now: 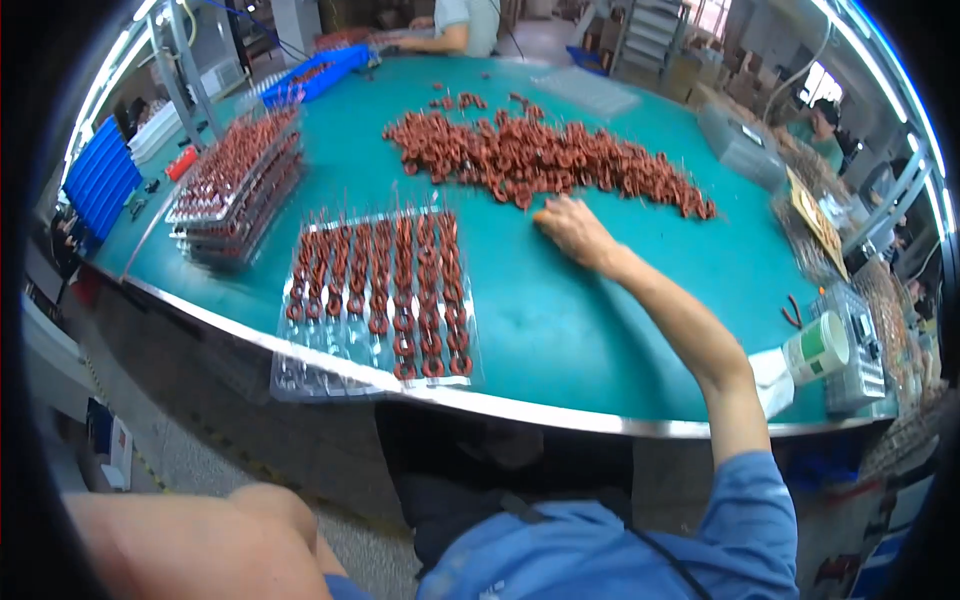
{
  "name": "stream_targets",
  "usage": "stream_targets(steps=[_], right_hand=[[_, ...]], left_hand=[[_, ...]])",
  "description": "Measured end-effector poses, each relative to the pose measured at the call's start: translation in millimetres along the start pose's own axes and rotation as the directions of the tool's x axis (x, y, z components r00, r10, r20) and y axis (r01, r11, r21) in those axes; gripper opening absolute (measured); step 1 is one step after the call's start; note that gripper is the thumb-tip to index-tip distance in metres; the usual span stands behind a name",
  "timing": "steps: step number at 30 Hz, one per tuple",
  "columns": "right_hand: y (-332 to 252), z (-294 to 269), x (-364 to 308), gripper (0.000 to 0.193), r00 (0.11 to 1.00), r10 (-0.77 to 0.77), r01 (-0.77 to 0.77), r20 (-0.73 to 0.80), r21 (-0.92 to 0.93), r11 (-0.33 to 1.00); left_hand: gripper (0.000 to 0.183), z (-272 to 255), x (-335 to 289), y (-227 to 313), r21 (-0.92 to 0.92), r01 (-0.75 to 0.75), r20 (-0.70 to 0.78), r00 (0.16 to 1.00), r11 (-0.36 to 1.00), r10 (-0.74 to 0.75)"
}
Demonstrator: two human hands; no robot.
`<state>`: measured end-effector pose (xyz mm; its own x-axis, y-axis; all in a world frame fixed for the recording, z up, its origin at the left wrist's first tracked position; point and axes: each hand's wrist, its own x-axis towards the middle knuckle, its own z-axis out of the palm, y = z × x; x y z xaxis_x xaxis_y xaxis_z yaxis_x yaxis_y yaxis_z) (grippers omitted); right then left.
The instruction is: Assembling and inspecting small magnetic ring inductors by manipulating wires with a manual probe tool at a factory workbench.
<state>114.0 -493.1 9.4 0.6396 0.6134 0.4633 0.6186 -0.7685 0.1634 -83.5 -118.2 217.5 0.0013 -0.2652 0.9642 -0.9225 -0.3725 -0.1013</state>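
Observation:
My right hand (578,232) is at the near edge of a wide heap of reddish-brown ring coils (540,155) with thin wire leads. Its fingers are curled together, and I cannot make out what is between them. Left of it lies a clear plastic tray (340,372) with coils (405,285) set in upright rows. The three rows on the right run down to the tray's near edge; the rows to their left stop higher, above bare pockets. My left arm (200,540) is bent at the lower left, with its hand out of view.
Stacked trays of coils (235,185) stand at the left, near a blue bin (318,74). Clear trays (740,140) lie at the back right. A white and green cup (815,348) lies tilted beside pliers (793,312). Another person (455,28) works across the green table (560,350).

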Motion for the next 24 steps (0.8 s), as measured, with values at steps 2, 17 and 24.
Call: stream_targets(steps=[2,17,24], right_hand=[[10,-5,12,0.010,0.999,-0.051,0.050,0.016,0.066,0.997],[-19,-16,-1,0.023,0.959,0.279,-0.272,-0.060,0.100,0.957],[-69,-110,-25,0.038,0.825,0.535,-0.393,0.180,0.864,0.315]], left_hand=[[0.035,1,1,12,0.007,0.025,0.029,0.999,1.000,-0.026],[0.026,37,-25,71,0.049,0.271,0.067,0.959,0.961,-0.274],[0.022,101,-125,108,-0.494,0.854,0.326,0.357,0.164,-0.875]])
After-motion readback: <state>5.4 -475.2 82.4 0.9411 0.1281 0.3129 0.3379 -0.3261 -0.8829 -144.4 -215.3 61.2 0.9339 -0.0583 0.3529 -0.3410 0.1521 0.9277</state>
